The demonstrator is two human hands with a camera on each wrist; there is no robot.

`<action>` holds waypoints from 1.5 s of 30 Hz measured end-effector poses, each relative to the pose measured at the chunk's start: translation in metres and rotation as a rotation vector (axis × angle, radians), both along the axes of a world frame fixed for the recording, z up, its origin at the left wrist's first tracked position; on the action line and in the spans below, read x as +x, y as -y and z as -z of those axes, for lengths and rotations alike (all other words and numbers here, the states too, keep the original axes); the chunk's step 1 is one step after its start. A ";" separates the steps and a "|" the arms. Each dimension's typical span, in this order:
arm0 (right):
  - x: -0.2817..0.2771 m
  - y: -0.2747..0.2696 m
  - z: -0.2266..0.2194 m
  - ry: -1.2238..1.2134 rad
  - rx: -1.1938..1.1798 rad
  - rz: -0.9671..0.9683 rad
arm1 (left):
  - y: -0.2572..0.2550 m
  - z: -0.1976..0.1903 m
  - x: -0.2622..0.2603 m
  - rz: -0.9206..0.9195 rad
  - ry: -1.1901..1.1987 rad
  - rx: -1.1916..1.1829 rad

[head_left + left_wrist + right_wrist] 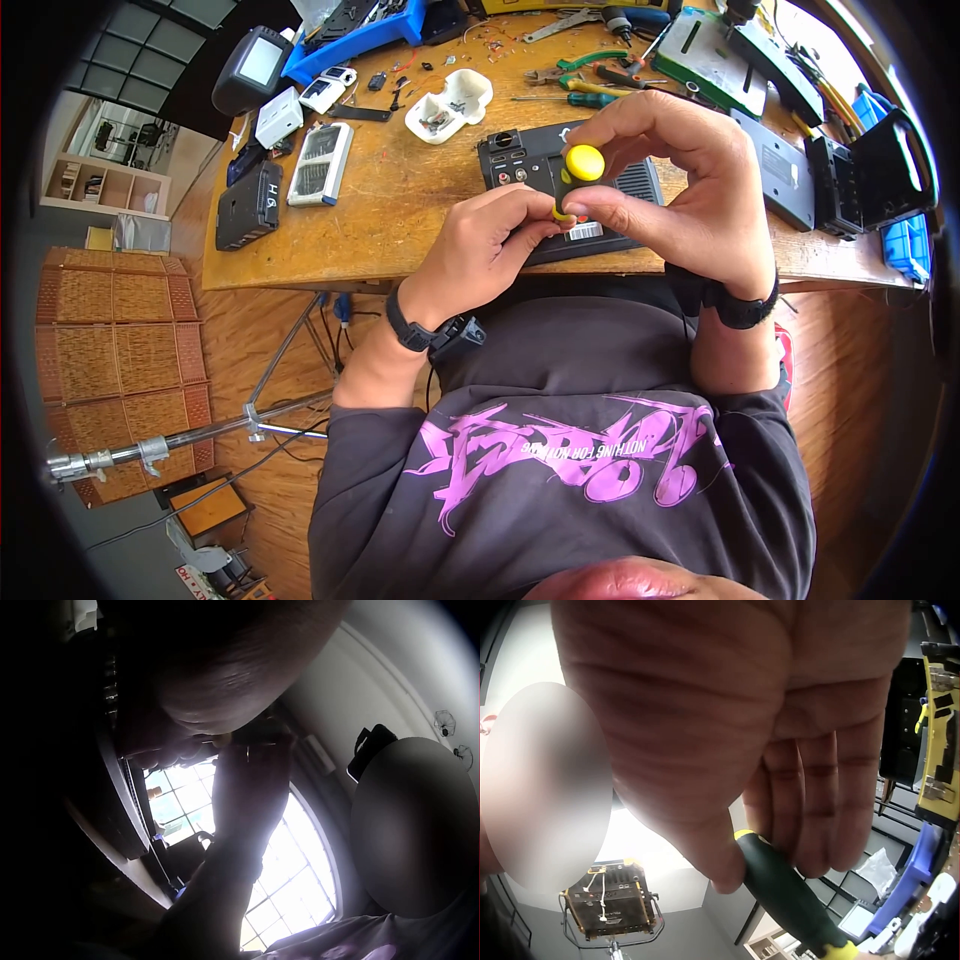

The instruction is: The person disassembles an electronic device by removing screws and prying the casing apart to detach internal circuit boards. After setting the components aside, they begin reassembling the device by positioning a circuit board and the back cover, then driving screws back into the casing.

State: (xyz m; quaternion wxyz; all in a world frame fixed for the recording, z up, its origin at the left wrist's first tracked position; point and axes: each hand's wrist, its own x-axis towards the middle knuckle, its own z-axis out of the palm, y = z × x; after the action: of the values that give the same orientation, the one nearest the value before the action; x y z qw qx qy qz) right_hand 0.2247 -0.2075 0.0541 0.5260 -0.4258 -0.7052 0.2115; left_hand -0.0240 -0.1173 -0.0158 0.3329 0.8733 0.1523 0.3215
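A screwdriver (787,896) with a dark green and yellow handle is held in my right hand (690,170), thumb on one side and fingers on the other. Its round yellow end cap (585,162) faces up toward the head camera. My left hand (480,240) pinches the lower end, by the yellow collar (562,215), between thumb and curled forefinger; the shaft and tip are hidden there. Under both hands a black electronic box (515,170) lies on the workbench, with round sockets, a vent grille and a white label showing. The left wrist view is mostly dark.
A white tray (455,105) of small parts stands behind the box on the wooden workbench (380,170). Pliers and another screwdriver (590,99) lie behind the right hand. Old devices sit left, near a blue bin (380,45). A grey flat device (780,165) is at right.
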 end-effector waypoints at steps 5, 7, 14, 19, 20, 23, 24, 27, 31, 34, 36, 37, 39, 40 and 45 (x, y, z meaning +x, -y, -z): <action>0.001 0.000 -0.002 0.028 0.021 -0.015 | 0.003 -0.007 0.001 0.011 -0.033 0.045; 0.002 0.000 -0.001 0.017 0.022 -0.003 | 0.003 -0.004 0.002 0.014 -0.028 0.032; 0.011 0.006 0.002 -0.144 0.023 0.143 | 0.010 -0.005 0.002 -0.052 0.068 -0.057; 0.036 -0.010 0.013 -0.537 0.350 0.503 | 0.011 -0.034 -0.014 -0.011 0.212 0.219; 0.047 -0.012 0.019 -0.533 0.392 0.579 | 0.016 -0.048 -0.018 0.052 0.234 0.236; 0.053 -0.015 0.018 -0.622 0.458 0.585 | 0.037 -0.062 -0.007 0.425 0.660 -0.053; 0.059 -0.014 0.020 -0.646 0.430 0.571 | 0.054 -0.070 0.003 0.466 0.764 -0.059; 0.066 -0.016 0.022 -0.657 0.453 0.552 | 0.111 -0.099 -0.002 0.408 0.836 -0.168; 0.060 -0.015 0.019 -0.639 0.427 0.651 | 0.166 -0.121 -0.015 0.072 0.696 -0.545; 0.065 -0.016 0.024 -0.647 0.438 0.592 | 0.145 -0.098 0.022 0.260 0.921 -0.269; 0.065 -0.017 0.025 -0.658 0.439 0.581 | 0.159 -0.100 0.024 -0.044 0.910 -0.333; 0.065 -0.017 0.025 -0.665 0.445 0.573 | 0.157 -0.097 0.026 -0.008 0.937 -0.318; 0.067 -0.017 0.025 -0.664 0.438 0.577 | 0.143 -0.096 0.020 0.030 0.963 -0.306; 0.068 -0.018 0.025 -0.663 0.433 0.578 | 0.125 -0.100 0.005 0.206 0.844 -0.318; 0.073 -0.017 0.029 -0.652 0.434 0.576 | 0.122 -0.095 -0.003 0.330 0.762 -0.358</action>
State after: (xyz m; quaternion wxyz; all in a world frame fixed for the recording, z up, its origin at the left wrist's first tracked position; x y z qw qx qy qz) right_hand 0.2976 -0.1909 0.0253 0.8333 -0.3958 -0.3849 0.0277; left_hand -0.0268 -0.2390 0.0790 0.5578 0.6338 -0.0695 0.5313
